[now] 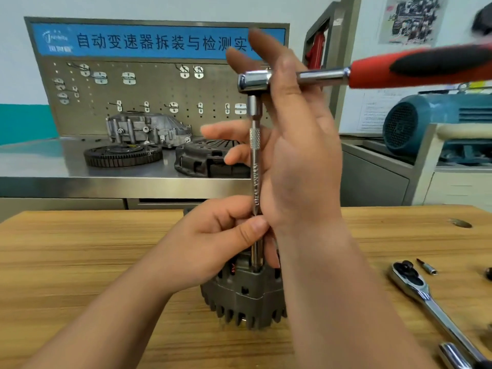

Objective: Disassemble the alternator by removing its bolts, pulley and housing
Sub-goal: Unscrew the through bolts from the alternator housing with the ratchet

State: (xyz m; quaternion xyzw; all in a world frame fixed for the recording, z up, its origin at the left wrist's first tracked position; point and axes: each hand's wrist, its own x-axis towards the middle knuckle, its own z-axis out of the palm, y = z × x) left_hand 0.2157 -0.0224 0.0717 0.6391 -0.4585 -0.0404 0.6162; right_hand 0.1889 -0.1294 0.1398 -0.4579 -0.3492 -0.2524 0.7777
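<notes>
Head view, items relative to my grip.

1. Alternator (243,299): stands on end on the wooden table (80,262), directly below both my hands. Grey cast metal housing, ribbed and finned around the lower edge, copper windings showing through a slot. I judge it heavy, rigid and stable on its base; the fins give a sure hold for the palm, the slots near the windings are best avoided.

2. Extension bar (255,182): upright steel rod, its lower end seated at the alternator's top edge, presumably on a through bolt I cannot see. Stiff, smooth, likely slippery except at the knurled band above my left hand.

3. Left hand (213,243): closed around the bar's lower part, thumb and fingers pinching it just above the housing, steadying it.

4. Right hand (292,145): fingers spread wide, palm resting against the bar's far side; gripping nothing firmly.

5. Wrench handle (399,70): red and black, joined to the bar's top, jutting rightward above my right hand; unheld.

6. Ratchet (415,286) and small bit (426,266): lying on the table, well right of my grip.
</notes>
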